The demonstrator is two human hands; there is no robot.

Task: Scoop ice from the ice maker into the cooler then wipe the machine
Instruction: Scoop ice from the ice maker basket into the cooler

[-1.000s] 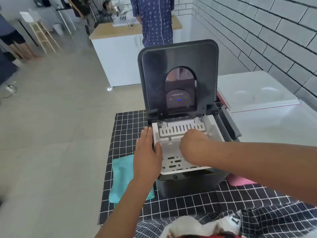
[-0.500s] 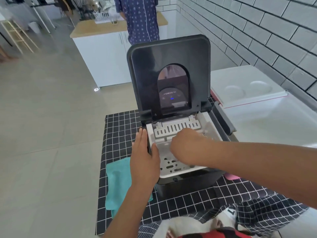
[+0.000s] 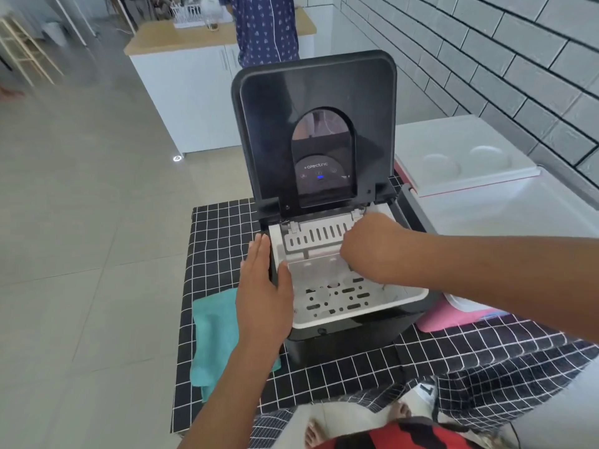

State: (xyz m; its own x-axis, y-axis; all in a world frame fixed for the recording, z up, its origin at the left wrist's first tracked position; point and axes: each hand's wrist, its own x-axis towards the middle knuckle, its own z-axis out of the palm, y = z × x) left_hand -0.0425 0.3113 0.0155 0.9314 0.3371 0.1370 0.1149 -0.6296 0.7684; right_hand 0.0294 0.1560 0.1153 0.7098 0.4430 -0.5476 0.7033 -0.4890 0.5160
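Note:
The black ice maker (image 3: 340,346) stands on a checked tablecloth with its lid (image 3: 269,124) raised upright. Inside sits a white slotted ice basket (image 3: 337,298) with a few pieces of ice on its floor. My left hand (image 3: 262,296) lies flat against the machine's left side, fingers straight and thumb on the basket rim. My right hand (image 3: 366,244) reaches into the back right of the basket with curled fingers; whatever is under them is hidden. The white cooler (image 3: 486,218) with a pink base stands open just right of the machine. A teal cloth (image 3: 214,332) lies left of it.
The cooler's white lid (image 3: 460,157) leans back toward the grey brick wall. The checked tablecloth (image 3: 220,228) ends at the table's left edge, with tiled floor beyond. A person in blue patterned clothing (image 3: 265,27) stands at a white counter (image 3: 181,37) behind.
My right hand has shifted from the middle of the basket toward its back right corner. My left hand stays against the machine's left side, fingers now straighter.

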